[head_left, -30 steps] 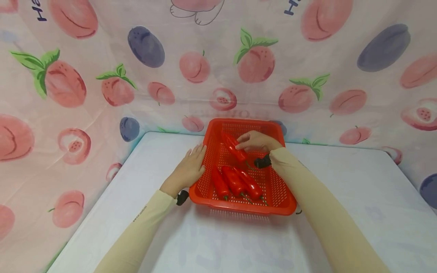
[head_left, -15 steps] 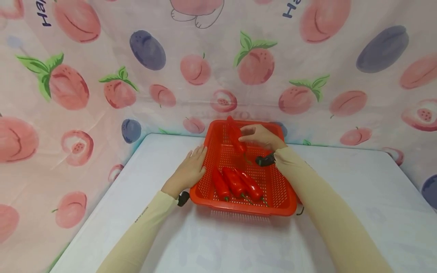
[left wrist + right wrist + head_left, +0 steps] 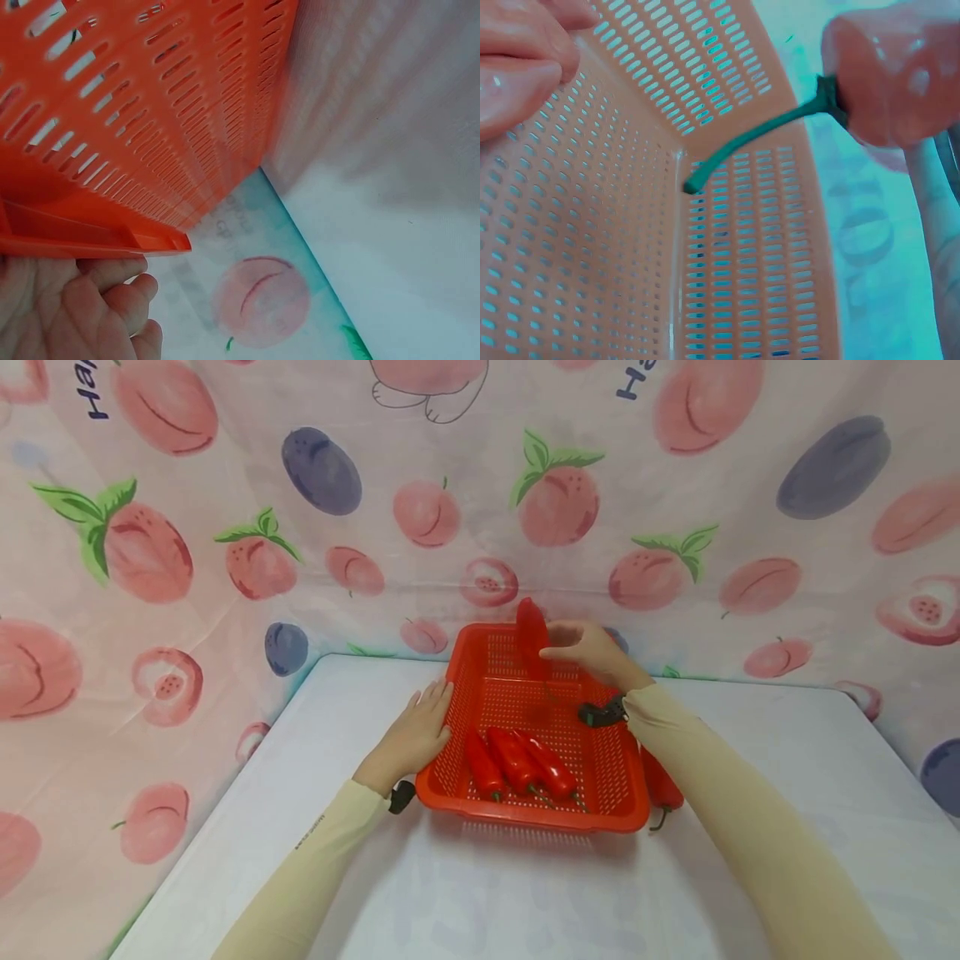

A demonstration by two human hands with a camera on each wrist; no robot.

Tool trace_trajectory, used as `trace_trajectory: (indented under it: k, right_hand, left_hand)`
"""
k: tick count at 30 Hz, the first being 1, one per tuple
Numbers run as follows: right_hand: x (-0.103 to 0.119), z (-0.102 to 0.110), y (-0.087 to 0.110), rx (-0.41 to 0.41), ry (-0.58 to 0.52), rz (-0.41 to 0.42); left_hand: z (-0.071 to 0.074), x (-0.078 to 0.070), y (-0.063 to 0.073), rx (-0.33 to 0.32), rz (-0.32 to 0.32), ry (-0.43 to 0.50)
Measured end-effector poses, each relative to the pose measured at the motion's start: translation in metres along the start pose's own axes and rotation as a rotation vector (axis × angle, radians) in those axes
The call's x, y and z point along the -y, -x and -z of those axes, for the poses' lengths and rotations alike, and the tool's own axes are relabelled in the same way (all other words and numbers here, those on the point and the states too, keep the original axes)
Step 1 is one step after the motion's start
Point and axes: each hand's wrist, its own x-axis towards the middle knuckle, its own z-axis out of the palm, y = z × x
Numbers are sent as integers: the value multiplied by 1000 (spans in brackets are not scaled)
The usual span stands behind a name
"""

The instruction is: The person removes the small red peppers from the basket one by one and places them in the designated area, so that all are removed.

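My right hand (image 3: 588,652) pinches a long red pepper (image 3: 532,639) over the far end of an orange-red plastic basket (image 3: 525,814). The pepper stands nearly upright, its stem end down; its green stem (image 3: 757,142) shows in the right wrist view. Straight fingers of my left hand (image 3: 412,731) rest against the basket's left rim. From below, the left wrist view shows that hand (image 3: 67,307) at the rim (image 3: 90,244). Three more red peppers (image 3: 517,764) lie side by side in the basket's near end, stems toward me.
Outside the basket's right wall another red pepper (image 3: 662,789) lies on the white table (image 3: 780,777), partly hidden by the basket and sleeve. A fruit-print cloth (image 3: 487,527) hangs behind and to the left. A black wrist camera (image 3: 600,714) sits at my right wrist.
My right hand has lifted the pepper from inside the basket and carried it up and to the right, turning it more upright. My left hand stays at the rim.
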Motion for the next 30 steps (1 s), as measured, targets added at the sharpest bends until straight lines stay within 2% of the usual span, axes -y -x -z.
trace_trajectory:
  k: [7, 13, 20, 30]
  right_hand:
    - [12, 8, 24, -42, 11, 50]
    - [20, 14, 53, -93, 27, 74]
    - [24, 27, 88, -97, -32, 133]
    - [19, 40, 131, -182, -20, 89]
  left_hand:
    - [2, -1, 0, 4, -2, 13]
    - [2, -2, 1, 6, -1, 19]
    - [2, -2, 1, 9, -3, 4]
    - [2, -3, -1, 4, -25, -84]
